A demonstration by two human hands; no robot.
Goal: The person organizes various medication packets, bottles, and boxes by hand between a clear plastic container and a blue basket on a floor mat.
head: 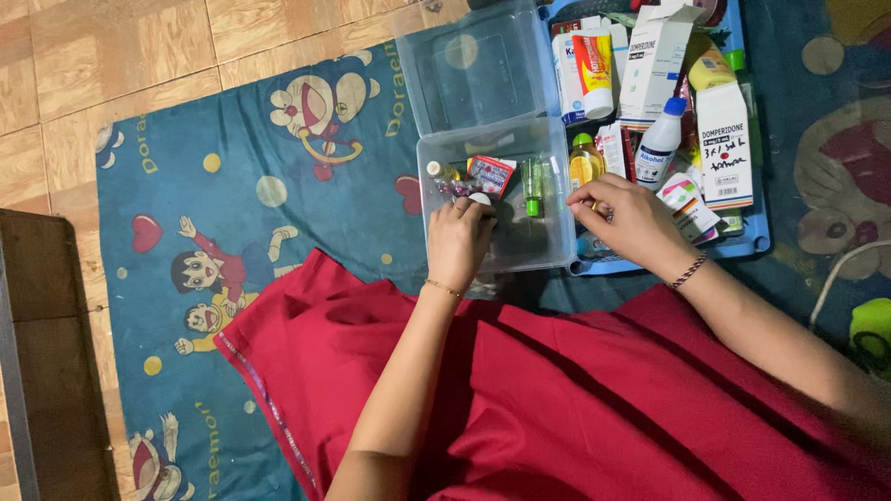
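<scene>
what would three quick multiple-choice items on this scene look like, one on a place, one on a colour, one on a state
1. Where is the left hand?
A. Inside the clear plastic box
B. On the wooden floor
C. On the blue tray

2. What colour is the small upright bottle in the clear plastic box?
A. Red
B. Green
C. White

3. How is the lid of the clear plastic box?
A. Shut tight
B. Lying on the lap
C. Open, swung back away from the person

Answers:
1 A, the hand reaches down over the box's near edge among the small items.
2 B, it is see-through green with a green cap.
3 C, the lid lies flat beyond the box, on the mat.
</scene>
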